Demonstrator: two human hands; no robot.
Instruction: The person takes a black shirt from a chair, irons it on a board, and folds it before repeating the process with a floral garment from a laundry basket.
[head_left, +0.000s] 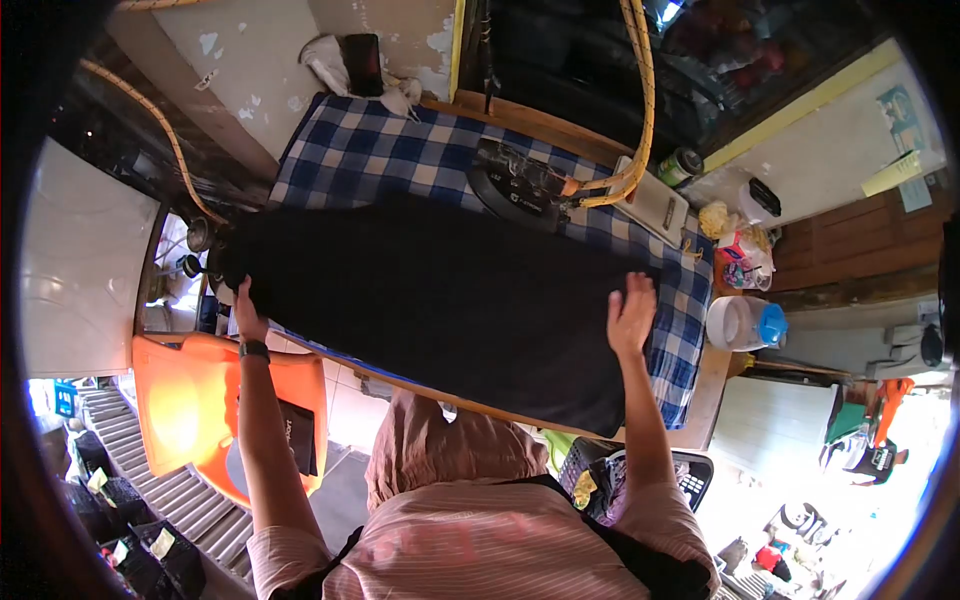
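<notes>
A large piece of black cloth (420,300) lies spread across the blue-and-white checked cover (340,150) of the table. Its kind of garment cannot be made out. At its left end my left hand (248,312) has its fingers closed on the edge, partly hidden by the dark fabric. My right hand (632,315) rests on the right end, fingers stretched out and holding nothing. Beyond the cloth's far edge sits a black iron (520,190), with a yellowish cord (645,100) rising from it.
An orange chair (180,400) stands at the left below the table. Along the right side are a flat pale box (655,205), a can (680,165) and a clear container with a blue lid (745,323). A dark basket (695,470) with items stands under the right edge.
</notes>
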